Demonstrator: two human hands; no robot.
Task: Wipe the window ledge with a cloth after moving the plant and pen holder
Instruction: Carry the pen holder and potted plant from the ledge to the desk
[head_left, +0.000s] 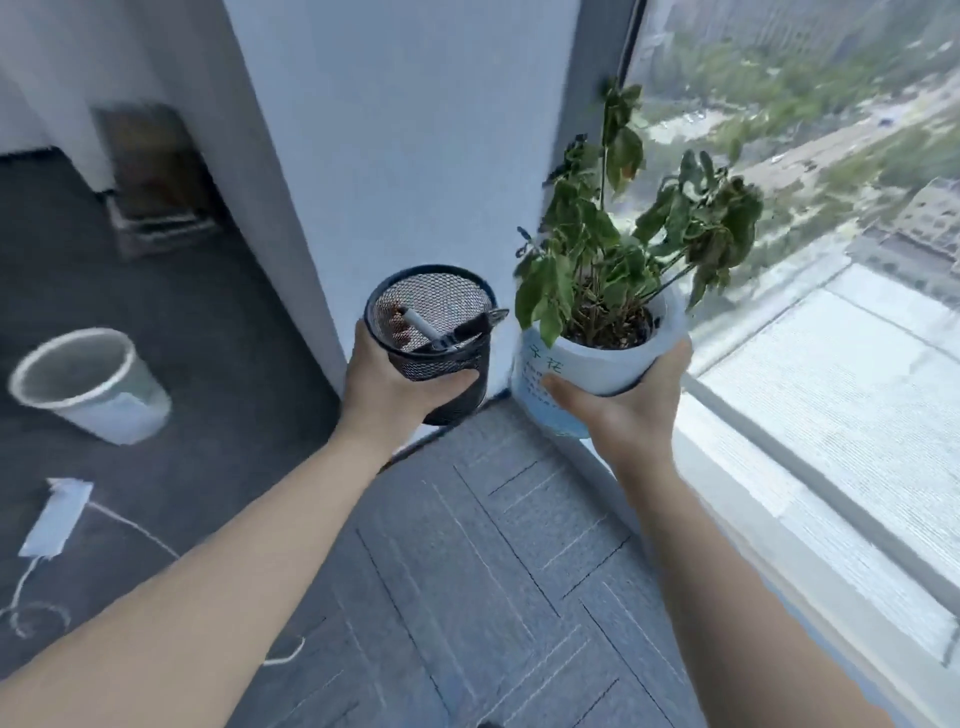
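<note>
My left hand (395, 384) grips a black mesh pen holder (434, 332) from below; a white pen and a dark pen lie slanted inside it. My right hand (634, 400) cups a white pot with blue lettering that holds a wilting green plant (618, 249). Both are held in the air side by side, above the grey-tiled window ledge (467, 545), close to the white wall corner. No cloth is in view.
The window glass (831, 364) and its pale sill run along the right. On the dark floor at left stand a white waste bin (83, 384) and a white power strip (54, 519) with a trailing cable. A white pillar (395, 130) rises behind the pen holder.
</note>
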